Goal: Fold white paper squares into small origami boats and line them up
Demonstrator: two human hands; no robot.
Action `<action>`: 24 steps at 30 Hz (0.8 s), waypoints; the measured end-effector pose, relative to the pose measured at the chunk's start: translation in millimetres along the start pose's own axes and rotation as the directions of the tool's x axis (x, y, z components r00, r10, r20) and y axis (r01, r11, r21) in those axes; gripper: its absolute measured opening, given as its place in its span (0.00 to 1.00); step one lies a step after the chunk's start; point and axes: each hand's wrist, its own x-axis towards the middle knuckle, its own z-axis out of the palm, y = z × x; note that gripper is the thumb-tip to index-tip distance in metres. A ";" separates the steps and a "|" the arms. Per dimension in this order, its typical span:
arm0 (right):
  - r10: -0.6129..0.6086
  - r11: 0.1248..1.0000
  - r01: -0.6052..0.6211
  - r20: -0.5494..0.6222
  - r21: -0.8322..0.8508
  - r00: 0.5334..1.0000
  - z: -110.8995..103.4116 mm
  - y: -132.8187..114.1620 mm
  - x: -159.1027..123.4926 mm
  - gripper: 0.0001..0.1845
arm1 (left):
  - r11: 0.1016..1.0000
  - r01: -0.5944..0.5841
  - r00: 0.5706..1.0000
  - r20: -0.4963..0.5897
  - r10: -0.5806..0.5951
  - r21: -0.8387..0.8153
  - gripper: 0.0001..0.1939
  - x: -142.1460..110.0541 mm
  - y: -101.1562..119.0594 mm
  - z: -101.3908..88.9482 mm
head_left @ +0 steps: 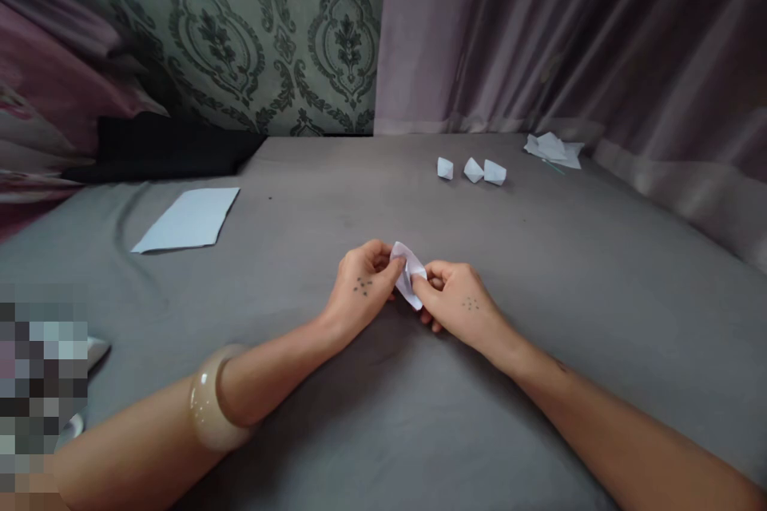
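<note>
White folded paper (408, 275) sits pinched between both hands, over a gray bed sheet (557, 271). The left hand (365, 281) is curled nearly shut around the paper's left side, and the right hand (459, 297) is curled the same way on its right side. Neither hand is open, and both have hold of that one piece. Each hand has a small cluster of dark dots on its back, and a chunky cream bangle (216, 399) circles the left forearm.

Out at 10 o'clock from the hands, a flat pale sheet of paper (188, 219) lies on the bed. Near 12 to 1 o'clock, three small folded paper pieces (472, 170) sit in a short row, the right two almost touching. Farther out at 1 o'clock is a loose heap of paper (554, 148) — beyond it, a mauve curtain (539, 32) hangs beside patterned green wallpaper (269, 32).
</note>
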 end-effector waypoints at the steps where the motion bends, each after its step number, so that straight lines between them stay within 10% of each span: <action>1: 0.020 1.000 -0.021 0.014 0.007 1.000 -0.2 -1.1 -0.1 0.12 | 1.000 -0.002 1.000 0.024 0.002 -0.010 0.11 -0.7 0.0 0.5; 24: 0.097 0.995 -0.098 -0.017 -0.007 0.995 0.9 -5.4 2.6 0.13 | 0.932 -0.050 0.996 -0.051 0.073 0.360 0.10 -11.8 14.7 -1.8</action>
